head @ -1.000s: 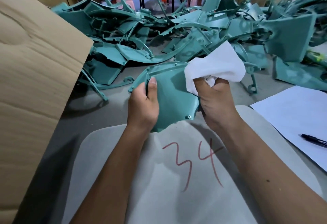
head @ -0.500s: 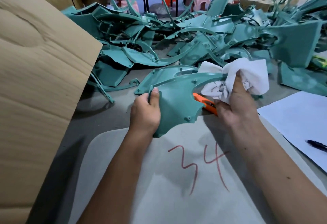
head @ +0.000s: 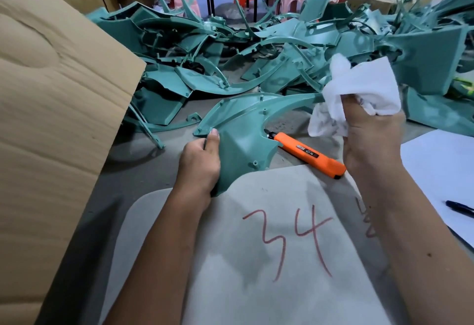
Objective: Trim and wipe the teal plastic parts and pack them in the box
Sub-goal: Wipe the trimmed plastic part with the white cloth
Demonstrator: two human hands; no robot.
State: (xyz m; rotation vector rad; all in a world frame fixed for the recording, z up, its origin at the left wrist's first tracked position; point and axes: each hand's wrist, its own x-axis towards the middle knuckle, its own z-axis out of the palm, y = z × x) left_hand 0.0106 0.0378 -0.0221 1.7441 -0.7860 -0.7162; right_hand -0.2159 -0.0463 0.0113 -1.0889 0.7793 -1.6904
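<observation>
The white cloth [head: 359, 93] has been drawn right, off the teal part [head: 243, 140], baring an orange knife [head: 307, 154]. The part is gripped by the left hand [head: 200, 163]; the cloth is clenched in the right hand [head: 372, 137].

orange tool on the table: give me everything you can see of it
The orange tool looks like a utility knife: a long, flattish orange plastic body with a black label strip along its top and a dark tip at its upper-left end. It lies flat on the grey table, angled from upper left to lower right. Its tip end is hidden behind the teal part gripped by the left hand; its other end lies at the edge of the pale board. Neither hand touches it. Whether a blade is out cannot be told.
</observation>
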